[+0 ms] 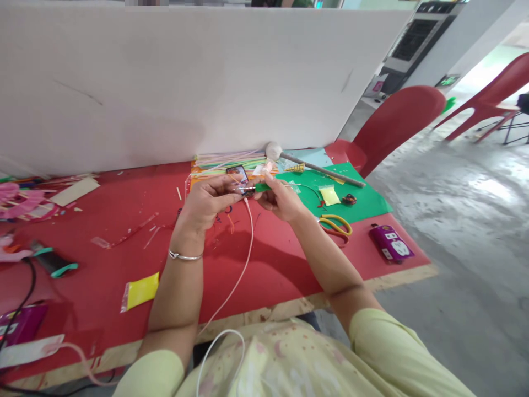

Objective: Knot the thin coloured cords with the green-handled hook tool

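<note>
My left hand and my right hand are close together over the middle of the red-topped table. Between them lies a slim green piece with a dark, silvery end, too small to name. My right fingers are closed around its green part. At the silvery end my left thumb and fingers pinch together. A thin wire runs out to the right of my right hand. Just behind my hands is a phone with a lit screen. A white cable curves from below my hands toward my lap.
A green sheet carries a ball-topped grey stick and a yellow packet. Yellow-handled scissors and a purple box lie right. Another yellow packet and a glue gun lie left. A white partition stands behind.
</note>
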A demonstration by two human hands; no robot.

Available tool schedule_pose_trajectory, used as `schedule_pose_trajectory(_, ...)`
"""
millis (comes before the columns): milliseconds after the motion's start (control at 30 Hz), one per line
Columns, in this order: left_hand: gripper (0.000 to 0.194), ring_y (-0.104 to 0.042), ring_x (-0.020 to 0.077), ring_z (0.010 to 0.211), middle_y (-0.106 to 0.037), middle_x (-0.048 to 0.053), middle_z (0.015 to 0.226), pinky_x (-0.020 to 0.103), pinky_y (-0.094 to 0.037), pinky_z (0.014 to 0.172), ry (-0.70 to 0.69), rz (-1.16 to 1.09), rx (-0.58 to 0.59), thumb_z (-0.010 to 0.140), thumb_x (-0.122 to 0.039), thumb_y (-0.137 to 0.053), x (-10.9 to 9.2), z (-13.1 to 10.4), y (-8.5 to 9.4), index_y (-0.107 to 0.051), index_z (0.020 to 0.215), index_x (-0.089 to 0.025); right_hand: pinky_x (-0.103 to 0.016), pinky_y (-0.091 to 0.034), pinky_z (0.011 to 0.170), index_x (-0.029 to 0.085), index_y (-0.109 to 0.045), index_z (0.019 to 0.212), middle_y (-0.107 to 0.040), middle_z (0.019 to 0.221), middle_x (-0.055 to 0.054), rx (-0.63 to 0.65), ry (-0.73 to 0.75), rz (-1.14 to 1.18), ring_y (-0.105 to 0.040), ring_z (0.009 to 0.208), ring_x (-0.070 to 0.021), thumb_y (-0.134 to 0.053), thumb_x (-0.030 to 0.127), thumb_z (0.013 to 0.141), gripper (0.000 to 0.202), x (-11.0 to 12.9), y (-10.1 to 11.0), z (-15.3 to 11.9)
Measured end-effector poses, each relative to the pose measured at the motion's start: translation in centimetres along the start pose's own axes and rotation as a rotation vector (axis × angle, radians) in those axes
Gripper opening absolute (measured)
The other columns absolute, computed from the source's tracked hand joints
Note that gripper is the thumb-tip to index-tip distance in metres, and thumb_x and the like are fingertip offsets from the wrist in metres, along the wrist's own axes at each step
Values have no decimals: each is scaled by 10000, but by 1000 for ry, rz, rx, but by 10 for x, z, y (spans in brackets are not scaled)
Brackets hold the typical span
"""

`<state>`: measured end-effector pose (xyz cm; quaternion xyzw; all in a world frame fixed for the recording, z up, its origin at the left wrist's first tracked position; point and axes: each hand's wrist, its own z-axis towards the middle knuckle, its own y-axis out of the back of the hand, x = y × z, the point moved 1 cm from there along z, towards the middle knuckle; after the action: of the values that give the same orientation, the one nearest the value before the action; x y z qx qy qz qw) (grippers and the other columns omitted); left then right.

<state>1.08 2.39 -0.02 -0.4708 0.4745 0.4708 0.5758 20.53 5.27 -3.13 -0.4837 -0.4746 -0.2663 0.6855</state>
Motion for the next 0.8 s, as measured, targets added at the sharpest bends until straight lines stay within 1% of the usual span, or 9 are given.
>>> schedule_pose_trajectory(100,456,-586,105,599,-792,48,817,225,-391,491,5,-19,1,602,-195,-921,0,0,0,-863,1054,-208,-197,-245,377,170,-694,693,-722,660,-19,9,30,-31,-452,435,-51,-726,733,849,585,0,-1,0)
schedule_pose_trajectory(167,448,-603,116,606,-803,59,838,224,-389,478,16,-35,-2,595,-197,-918,0,1,0,-863,1039,-210,-207,-280,387,175,-680,658,-714,647,-24,-4,19,-36,-470,445,-60,-690,744,873,609,-2,0,0)
schedule_pose_trajectory(267,437,-591,112,582,-797,58,814,219,-373,462,25,-46,-3,596,-188,-906,0,2,0,-860,1030,-207,-215,-289,383,186,-668,663,-694,617,-12,-42,-13,-31,-455,430,-63,-665,759,882,613,-4,1,2)
schedule_pose_trajectory(367,437,-523,81,518,-784,46,779,217,-342,446,33,-58,-4,586,-171,-898,1,3,1,-859,1020,-207,-213,-264,371,187,-662,671,-689,607,-9,-53,-28,-30,-456,424,-63,-658,781,868,625,-5,0,4)
schedule_pose_trajectory(433,452,-506,75,508,-774,36,759,220,-346,451,37,-66,-3,569,-159,-899,2,4,2,-859,1016,-209,-211,-258,371,183,-657,672,-684,602,-7,-57,-27,-24,-457,422,-62,-659,784,865,630,-5,-1,4)
schedule_pose_trajectory(567,471,-566,99,570,-769,32,761,230,-398,499,18,-65,4,563,-141,-890,2,5,2,-855,1029,-204,-208,-250,375,177,-659,712,-694,610,-10,-39,-28,-8,-462,424,-64,-689,768,855,608,-6,0,4)
schedule_pose_trajectory(800,483,-598,117,617,-788,52,806,231,-401,506,9,-50,18,564,-145,-888,2,4,4,-855,1041,-211,-208,-256,383,175,-657,722,-698,602,-18,-61,-40,-12,-476,438,-72,-702,753,849,594,-8,1,4)
